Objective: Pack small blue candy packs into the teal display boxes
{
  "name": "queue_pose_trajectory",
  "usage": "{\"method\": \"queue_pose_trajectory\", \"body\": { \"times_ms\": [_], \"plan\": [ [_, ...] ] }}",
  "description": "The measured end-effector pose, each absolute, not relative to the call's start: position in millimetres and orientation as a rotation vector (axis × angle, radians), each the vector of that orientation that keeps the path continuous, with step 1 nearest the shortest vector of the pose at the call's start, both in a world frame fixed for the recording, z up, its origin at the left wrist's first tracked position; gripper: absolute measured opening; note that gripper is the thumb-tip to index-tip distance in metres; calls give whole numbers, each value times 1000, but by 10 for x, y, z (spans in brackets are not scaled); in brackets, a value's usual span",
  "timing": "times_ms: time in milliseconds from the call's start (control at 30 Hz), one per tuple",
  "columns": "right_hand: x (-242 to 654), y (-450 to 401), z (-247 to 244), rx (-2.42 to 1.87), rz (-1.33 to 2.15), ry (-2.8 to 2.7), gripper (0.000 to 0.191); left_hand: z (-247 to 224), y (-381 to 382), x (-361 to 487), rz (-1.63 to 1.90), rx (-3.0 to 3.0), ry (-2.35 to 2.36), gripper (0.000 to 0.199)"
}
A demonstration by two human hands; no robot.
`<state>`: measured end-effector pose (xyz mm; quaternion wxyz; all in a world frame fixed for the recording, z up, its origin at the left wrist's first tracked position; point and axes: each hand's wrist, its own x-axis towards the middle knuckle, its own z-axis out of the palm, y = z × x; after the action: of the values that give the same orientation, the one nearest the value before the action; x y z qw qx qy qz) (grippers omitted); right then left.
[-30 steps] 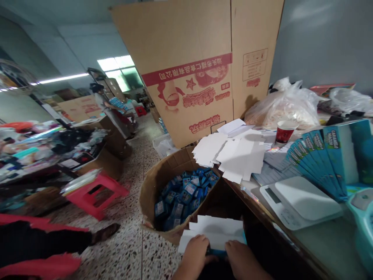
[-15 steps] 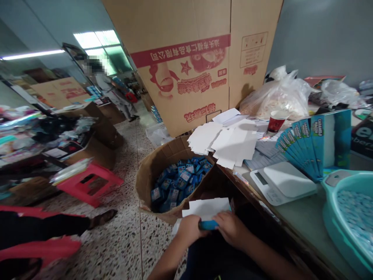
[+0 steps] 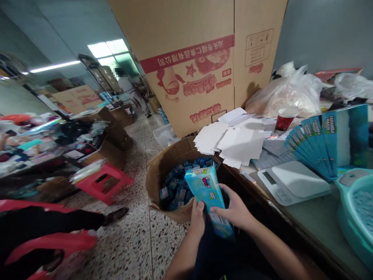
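A blue printed carton (image 3: 208,190), popped out into a box shape, is held tilted above my lap. My left hand (image 3: 198,217) grips its near left side, thumb on the panel. From the right, my right hand (image 3: 234,208) wraps around the same carton, with the thumb on its front and the other fingers partly hidden behind. Just past the carton stands a round-sided cardboard box (image 3: 154,182) holding many small blue packs (image 3: 175,186). White-backed flat card blanks (image 3: 241,144) lie in a pile at the table's corner.
On the table to the right are a white scale (image 3: 294,182), fanned blue cartons (image 3: 309,140), a paper cup (image 3: 285,118), a plastic bag (image 3: 294,91) and a turquoise basin (image 3: 352,217). A large carton (image 3: 192,46) rises behind. Red stools (image 3: 101,181) and another person's leg (image 3: 72,221) are left.
The carton was flat with its white inside facing up; now it is opened into a box with the blue print showing. Both hands have shifted their grip, and the view has swung slightly left.
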<state>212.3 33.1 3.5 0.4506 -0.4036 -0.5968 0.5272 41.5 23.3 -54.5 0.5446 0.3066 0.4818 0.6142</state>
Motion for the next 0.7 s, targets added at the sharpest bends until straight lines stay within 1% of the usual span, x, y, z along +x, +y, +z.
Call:
{"method": "queue_pose_trajectory", "body": {
  "times_ms": [67, 100, 167, 200, 233, 267, 300, 333, 367, 400, 433, 467, 533, 567, 633, 700],
  "plan": [
    [2182, 357, 39, -1236, 1071, -1592, 74, -448, 356, 351, 1654, 765, 1336, 63],
    [2209, 373, 35, -1345, 971, -1693, 71, -397, 387, 280, 1788, 740, 1455, 58],
    [2233, 398, 5, -1526, 815, -1971, 56, -303, 363, 96, 2057, 728, 1596, 44],
    [2226, 403, -21, -1582, 761, -2113, 46, -262, 312, 1, 2131, 862, 1635, 38],
    [2205, 401, -53, -1610, 728, -2238, 38, -224, 244, -83, 2130, 1115, 1669, 35],
    [2170, 391, -91, -1605, 714, -2343, 34, -190, 171, -147, 1997, 1476, 1685, 36],
    [2123, 373, -131, -1570, 715, -2430, 32, -162, 100, -188, 1717, 1865, 1671, 38],
    [2069, 349, -174, -1517, 725, -2494, 32, -143, 42, -203, 1330, 2185, 1633, 40],
    [2012, 320, -217, -1460, 735, -2541, 32, -136, 0, -196, 908, 2375, 1596, 42],
    [1956, 289, -261, -1408, 737, -2587, 32, -145, -24, -172, 526, 2436, 1577, 43],
    [1906, 259, -307, -1367, 734, -2626, 31, -172, -32, -139, 222, 2418, 1573, 43],
    [1866, 233, -357, -1344, 733, -2656, 30, -216, -28, -106, 13, 2371, 1581, 42],
    [1830, 205, -470, -1335, 761, -2704, 29, -342, -11, -53, -182, 2309, 1580, 37],
    [1835, 204, -532, -1334, 794, -2723, 33, -413, -7, -36, -217, 2312, 1554, 32],
    [1880, 223, -657, -1326, 876, -2746, 53, -543, -25, -8, -241, 2336, 1497, 21],
    [1938, 247, -759, -1336, 928, -2749, 65, -636, -66, 19, -245, 2341, 1489, 18]
  ]
}}
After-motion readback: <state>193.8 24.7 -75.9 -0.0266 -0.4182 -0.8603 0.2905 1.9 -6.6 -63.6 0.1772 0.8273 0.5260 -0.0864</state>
